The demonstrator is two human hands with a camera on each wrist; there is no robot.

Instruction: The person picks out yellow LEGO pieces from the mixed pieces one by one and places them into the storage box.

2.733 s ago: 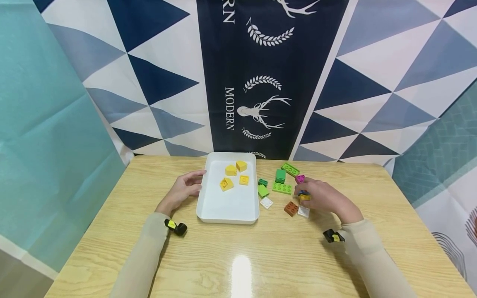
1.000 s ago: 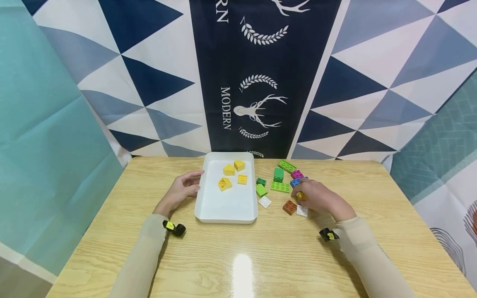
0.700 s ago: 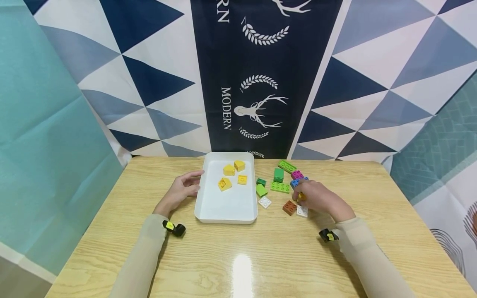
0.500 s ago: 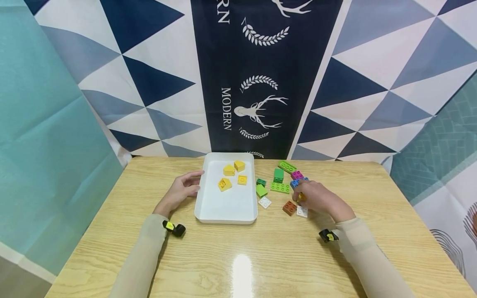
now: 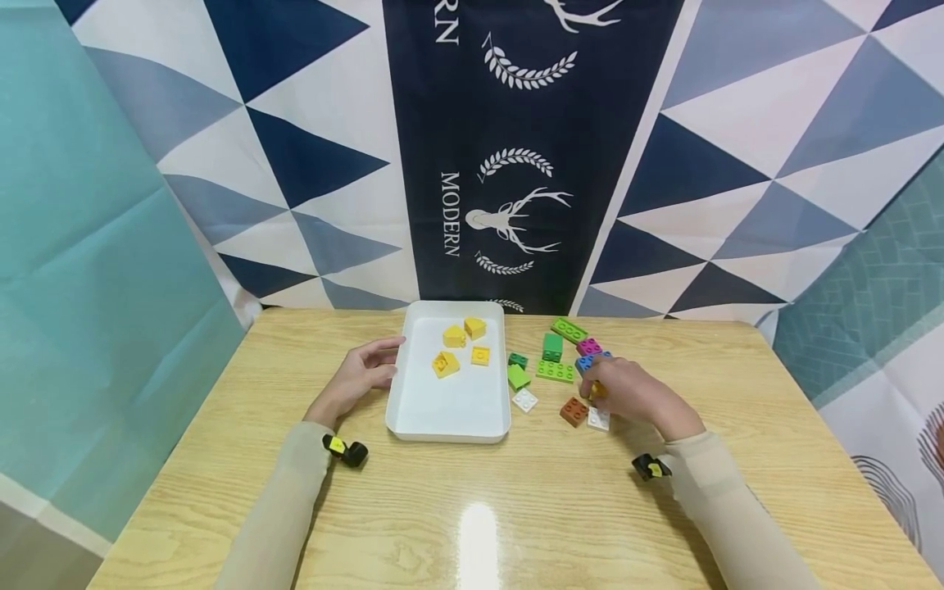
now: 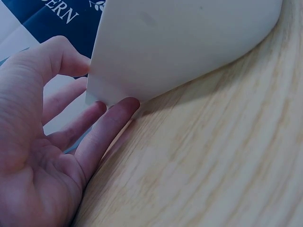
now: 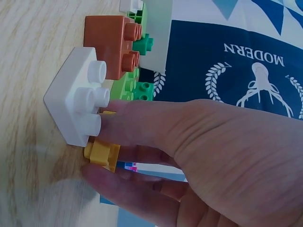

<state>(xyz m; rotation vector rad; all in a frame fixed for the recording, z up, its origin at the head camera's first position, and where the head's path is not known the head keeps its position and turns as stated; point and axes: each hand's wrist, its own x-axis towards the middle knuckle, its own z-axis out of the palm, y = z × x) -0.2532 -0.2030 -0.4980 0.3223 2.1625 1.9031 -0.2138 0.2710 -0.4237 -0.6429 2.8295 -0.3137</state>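
On the left, my left hand (image 5: 354, 377) rests with its fingertips against the side of a white tray (image 5: 448, 437); in the left wrist view the fingers are loosely bent and touch the tray wall (image 6: 180, 42). Several yellow toy bricks (image 5: 446, 365) lie in the tray. My right hand (image 5: 630, 393) pinches a yellow brick (image 7: 100, 152) low at the table, thumb on one side and a finger on the other. Close beside that thumb sits a white brick (image 7: 71, 97). A brown brick (image 5: 574, 411) is just left of it, and a blue brick (image 5: 586, 363) lies behind the fingers.
Right of the tray are a light green plate (image 5: 555, 371), a green brick (image 5: 551, 347), a lime piece (image 5: 518, 377), a small dark green brick (image 5: 518, 360), another white brick (image 5: 525, 400), a magenta brick (image 5: 589, 347) and a long lime piece (image 5: 569, 330). A patterned cloth hangs behind the table.
My right hand has come down and nearer from beside the magenta brick onto the yellow brick, uncovering the blue one. Over the last second it barely moves. The left hand stays at the tray.
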